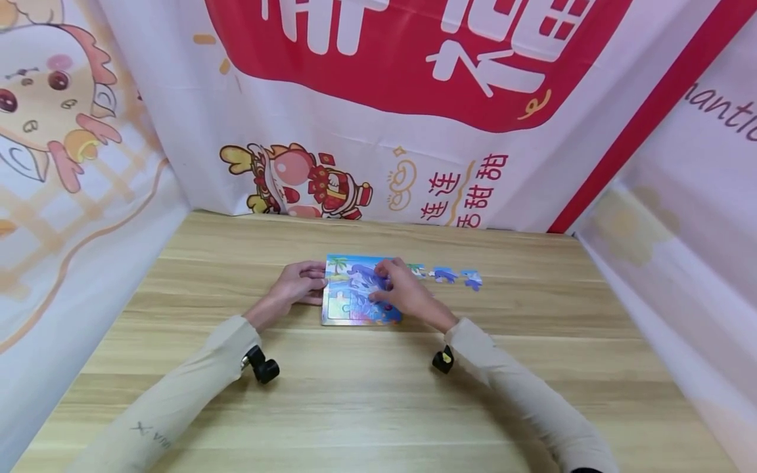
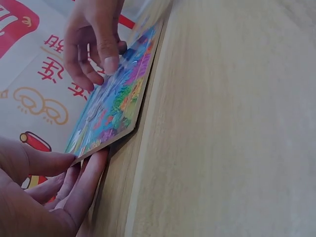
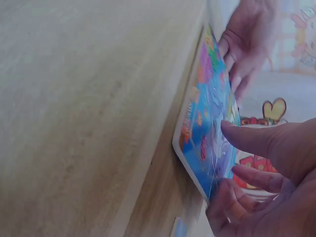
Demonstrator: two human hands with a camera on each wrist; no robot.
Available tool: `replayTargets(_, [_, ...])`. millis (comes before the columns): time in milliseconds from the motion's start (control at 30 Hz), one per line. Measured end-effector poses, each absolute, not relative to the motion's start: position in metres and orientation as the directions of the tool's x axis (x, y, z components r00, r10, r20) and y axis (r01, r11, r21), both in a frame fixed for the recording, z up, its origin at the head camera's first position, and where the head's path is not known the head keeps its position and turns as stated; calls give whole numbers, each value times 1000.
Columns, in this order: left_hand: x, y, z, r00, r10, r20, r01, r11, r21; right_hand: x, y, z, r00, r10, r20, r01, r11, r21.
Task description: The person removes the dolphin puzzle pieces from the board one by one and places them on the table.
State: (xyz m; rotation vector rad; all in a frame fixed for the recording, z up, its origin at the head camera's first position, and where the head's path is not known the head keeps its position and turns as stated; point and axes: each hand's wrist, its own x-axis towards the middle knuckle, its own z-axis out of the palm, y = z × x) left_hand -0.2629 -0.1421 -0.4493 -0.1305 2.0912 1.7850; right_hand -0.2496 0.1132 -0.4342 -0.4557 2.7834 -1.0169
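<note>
Between the hands on the tabletop lies the puzzle board, its edge gripped by the left hand, whose thumb above and fingers beneath show plainly only in the left wrist view, while the right hand spreads loosely bent over the surface, thumb and fingers apart. Only the head view shows the row of loose puzzle pieces just beyond the right hand, and the backdrop cloth past both hands reads "连连" and "甜甜".
</note>
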Motion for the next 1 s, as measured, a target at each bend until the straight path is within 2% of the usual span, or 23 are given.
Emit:
replayTargets(267, [-266, -151, -451, -905, 207, -371, -338, 177, 924, -254, 101, -439, -910, -412, -53, -302, 743, -598])
replayTargets(533, [-266, -144, -457, -914, 206, -350, -312, 196, 930, -254, 100, -444, -920, -389, -45, -263, 700, -663])
replayTargets(667, [-263, -146, -461, -916, 185, -356, -317, 210, 925, -253, 98, -448, -917, -398, -37, -277, 700, -658])
replayTargets(1000, [-266, -142, -459, -919, 200, -338, -298, 206, 932, -252, 101, -448, -946, -323, -15, -233, 714, -661])
